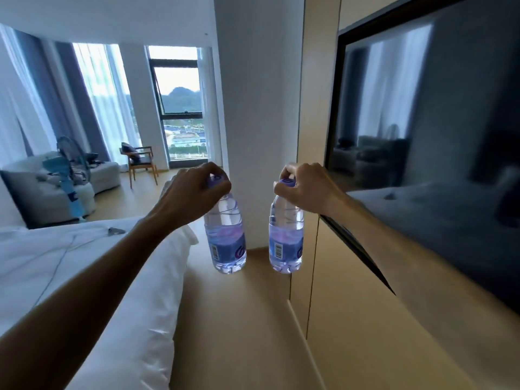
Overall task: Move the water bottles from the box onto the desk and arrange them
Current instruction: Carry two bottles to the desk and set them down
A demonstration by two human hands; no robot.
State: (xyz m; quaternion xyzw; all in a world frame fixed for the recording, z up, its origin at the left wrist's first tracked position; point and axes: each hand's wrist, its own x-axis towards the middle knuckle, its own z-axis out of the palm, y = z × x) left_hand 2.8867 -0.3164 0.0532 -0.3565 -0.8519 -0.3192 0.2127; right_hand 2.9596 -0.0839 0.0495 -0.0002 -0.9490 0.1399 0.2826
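Two water bottles hung upright in the air, one under each hand, side by side but apart, above the wooden floor between the white bed (pixel 92 277) and the wood-panelled wall (pixel 346 319). The left hand (pixel 194 192) had its fingers curled over the purple cap of the left bottle (pixel 225 235). The right hand (pixel 305 187) gripped the cap of the right bottle (pixel 286 235) in the same way. A dark television (pixel 436 164) was mounted on the wall beside the right forearm.

My two forearms bare to the frame's edge, left hand (pixel 194 192) and right hand (pixel 305 187) ungloved, ringless.
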